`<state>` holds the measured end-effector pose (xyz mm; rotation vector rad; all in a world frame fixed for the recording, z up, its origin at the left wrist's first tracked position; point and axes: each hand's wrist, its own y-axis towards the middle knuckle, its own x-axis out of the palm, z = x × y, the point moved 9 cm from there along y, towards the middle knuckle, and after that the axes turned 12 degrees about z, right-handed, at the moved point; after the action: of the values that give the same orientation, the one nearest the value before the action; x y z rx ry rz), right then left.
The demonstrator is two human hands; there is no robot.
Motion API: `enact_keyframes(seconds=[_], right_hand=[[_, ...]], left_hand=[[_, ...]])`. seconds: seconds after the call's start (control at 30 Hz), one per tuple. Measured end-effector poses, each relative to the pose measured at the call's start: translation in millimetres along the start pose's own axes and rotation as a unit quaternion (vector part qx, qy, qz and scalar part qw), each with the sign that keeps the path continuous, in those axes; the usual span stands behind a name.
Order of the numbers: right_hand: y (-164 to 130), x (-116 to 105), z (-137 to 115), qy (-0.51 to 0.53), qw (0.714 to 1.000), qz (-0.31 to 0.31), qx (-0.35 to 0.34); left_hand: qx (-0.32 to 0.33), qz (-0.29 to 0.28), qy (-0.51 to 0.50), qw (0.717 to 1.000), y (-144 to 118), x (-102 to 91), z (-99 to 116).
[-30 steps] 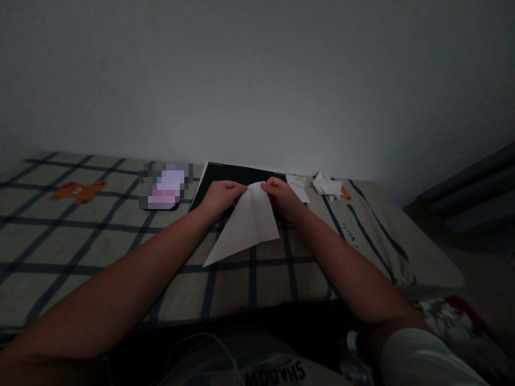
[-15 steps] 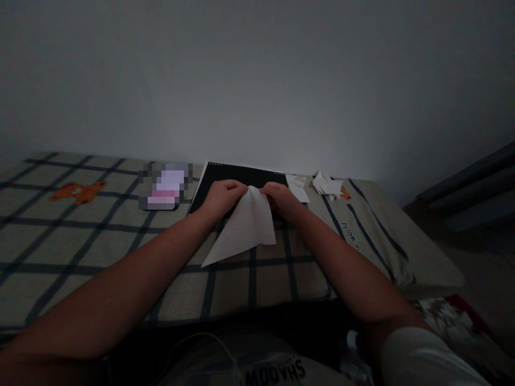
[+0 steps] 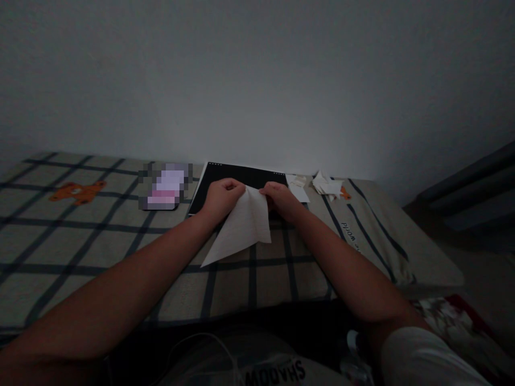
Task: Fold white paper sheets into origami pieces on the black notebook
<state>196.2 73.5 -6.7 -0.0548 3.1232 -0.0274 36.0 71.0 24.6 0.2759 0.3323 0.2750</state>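
We pinched the top of the folded paper (image 3: 243, 228) with our left hand (image 3: 219, 197) and right hand (image 3: 281, 199), fingers closed on it, near the checked cloth's (image 3: 100, 236) far edge, over the black pad (image 3: 241, 176).

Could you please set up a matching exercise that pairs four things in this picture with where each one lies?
Things:
1. folded white paper
2. black board
3. orange bear print
4. small paper scraps

Places:
A. far left on the checked cloth
B. near the wall, to the right of the black board
C. pinched at its top edge between the left hand and the right hand
D. flat against the wall, behind both hands

Pairs: 1-C, 2-D, 3-A, 4-B
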Motion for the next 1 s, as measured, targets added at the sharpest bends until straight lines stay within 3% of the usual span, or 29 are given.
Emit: enact_keyframes(seconds=[0.7,0.87,1.0], right_hand=[[9.4,-6.3,5.2,-0.020,0.999,0.024,-0.043],[12.2,-4.2,11.7,-0.031,0.999,0.000,-0.042],[11.4,-7.3,9.5,-0.012,1.000,0.016,-0.014]], left_hand=[[-0.017,0.047,0.022,0.998,2.6,-4.8,-6.2],[-0.028,0.027,0.020,0.999,5.3,-1.3,-16.3],[-0.017,0.023,0.015,0.999,9.0,-0.5,-20.1]])
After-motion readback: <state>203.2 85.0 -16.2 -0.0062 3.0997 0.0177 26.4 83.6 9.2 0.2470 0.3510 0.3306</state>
